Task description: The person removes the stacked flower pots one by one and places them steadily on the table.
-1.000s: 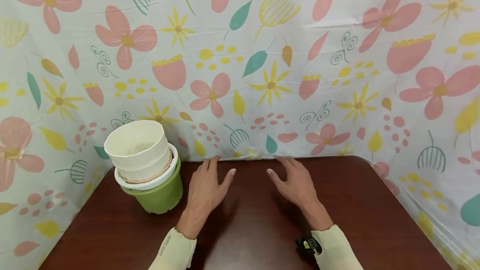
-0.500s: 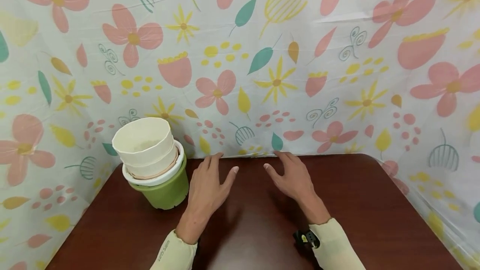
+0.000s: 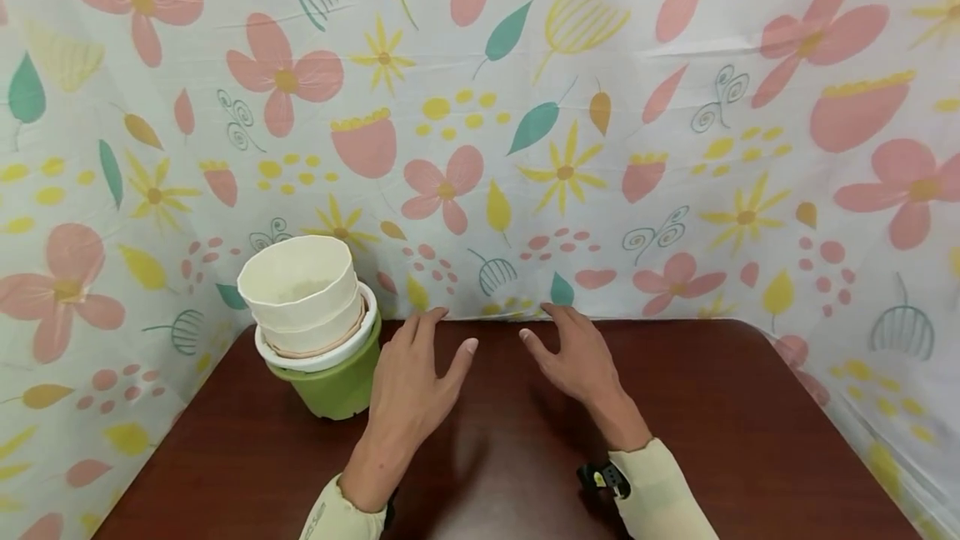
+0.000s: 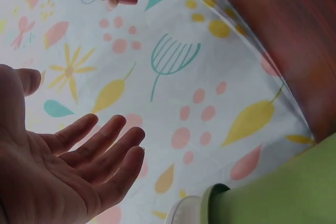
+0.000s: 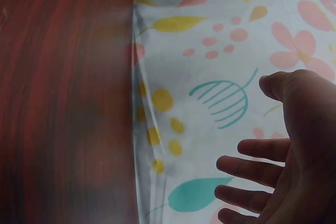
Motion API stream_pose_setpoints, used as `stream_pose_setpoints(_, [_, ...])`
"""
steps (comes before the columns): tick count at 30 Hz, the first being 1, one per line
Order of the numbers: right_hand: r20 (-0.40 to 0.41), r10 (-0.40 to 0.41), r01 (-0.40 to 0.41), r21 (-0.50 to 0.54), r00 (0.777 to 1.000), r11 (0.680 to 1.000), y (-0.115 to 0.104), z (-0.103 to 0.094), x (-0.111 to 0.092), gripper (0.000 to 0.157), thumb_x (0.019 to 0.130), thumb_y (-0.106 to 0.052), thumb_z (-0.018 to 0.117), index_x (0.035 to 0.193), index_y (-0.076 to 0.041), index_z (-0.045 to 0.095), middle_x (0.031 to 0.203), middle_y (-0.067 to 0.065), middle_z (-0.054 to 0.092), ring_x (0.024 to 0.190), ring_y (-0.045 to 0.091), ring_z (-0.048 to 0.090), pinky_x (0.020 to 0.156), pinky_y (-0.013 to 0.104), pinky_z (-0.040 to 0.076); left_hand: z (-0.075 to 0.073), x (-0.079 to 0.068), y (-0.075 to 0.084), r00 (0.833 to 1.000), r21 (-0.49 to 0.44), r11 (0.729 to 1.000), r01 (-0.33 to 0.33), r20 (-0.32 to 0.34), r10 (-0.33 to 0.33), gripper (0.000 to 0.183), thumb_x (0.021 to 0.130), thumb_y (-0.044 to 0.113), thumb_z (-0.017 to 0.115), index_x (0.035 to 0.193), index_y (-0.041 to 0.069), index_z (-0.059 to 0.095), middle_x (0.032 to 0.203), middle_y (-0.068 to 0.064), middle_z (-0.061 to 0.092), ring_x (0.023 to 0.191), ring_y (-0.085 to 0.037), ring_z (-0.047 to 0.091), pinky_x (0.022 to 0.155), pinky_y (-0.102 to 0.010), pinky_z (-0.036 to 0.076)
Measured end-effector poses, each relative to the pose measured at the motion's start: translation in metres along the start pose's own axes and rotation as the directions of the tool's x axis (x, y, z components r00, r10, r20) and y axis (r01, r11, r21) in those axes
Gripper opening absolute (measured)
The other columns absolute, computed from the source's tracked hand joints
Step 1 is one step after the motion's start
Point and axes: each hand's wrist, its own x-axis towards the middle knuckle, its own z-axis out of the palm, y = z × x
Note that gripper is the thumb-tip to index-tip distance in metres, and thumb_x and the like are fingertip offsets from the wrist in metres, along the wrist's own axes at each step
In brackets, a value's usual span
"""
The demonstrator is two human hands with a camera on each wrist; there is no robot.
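Note:
A stack of nested flower pots stands at the left of the table: cream pots (image 3: 300,294) on top, a white rim (image 3: 318,357) below them, and a green pot (image 3: 339,386) at the bottom. Just right of the stack my left hand (image 3: 412,382) hovers over the table with its fingers relaxed and thumb spread, holding nothing. My right hand (image 3: 581,361) is held out opposite it, palm turned inward, also holding nothing. In the left wrist view the green pot (image 4: 283,187) shows at the lower right, apart from the fingers.
The dark reddish-brown table (image 3: 750,423) has rounded corners and ends at the back against a white flower-printed cloth (image 3: 480,107). That cloth also hangs along both sides. A black wrist strap (image 3: 606,480) shows at the right cuff.
The head view has shifted, so the pots and table appear further right. My right hand has come slightly closer to the left one. The pots stay stacked.

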Motion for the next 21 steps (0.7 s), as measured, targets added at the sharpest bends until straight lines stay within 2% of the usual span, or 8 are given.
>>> stream_pose_setpoints(8, [0.042,0.027,-0.028,0.017,0.999,0.999,-0.012,0.01,0.008,0.067,0.102,-0.05,0.068,0.152,-0.006,0.055,0.147,0.019,0.059,0.135,0.041,0.055,0.107,0.063,0.048,-0.018,-0.003,-0.004,0.999,-0.019,0.999,0.038,-0.009,-0.038,0.055,0.102,0.051,0.067,0.139,0.011,0.063,0.129,-0.005,0.067,0.112,-0.029,0.069,0.095,-0.046,0.057])
stream_pose_setpoints(14, [0.052,0.019,-0.02,0.021,0.998,1.0,-0.023,0.015,0.014,0.068,0.102,-0.051,0.067,0.152,-0.006,0.055,0.15,0.018,0.057,0.136,0.038,0.055,0.107,0.06,0.049,-0.03,-0.007,-0.005,0.997,-0.042,0.997,0.069,-0.016,-0.07,0.054,0.103,0.05,0.067,0.141,0.012,0.063,0.132,-0.003,0.066,0.118,-0.027,0.067,0.099,-0.046,0.055])
stream_pose_setpoints(21, [0.056,0.0,-0.001,0.02,0.998,1.0,-0.035,0.023,0.02,0.067,0.102,-0.05,0.067,0.151,-0.006,0.056,0.149,0.018,0.057,0.136,0.039,0.055,0.108,0.06,0.048,-0.042,-0.01,-0.012,0.995,-0.031,0.996,0.082,-0.056,-0.083,0.05,0.102,0.047,0.069,0.139,0.013,0.065,0.13,-0.001,0.067,0.116,-0.025,0.067,0.096,-0.047,0.056])
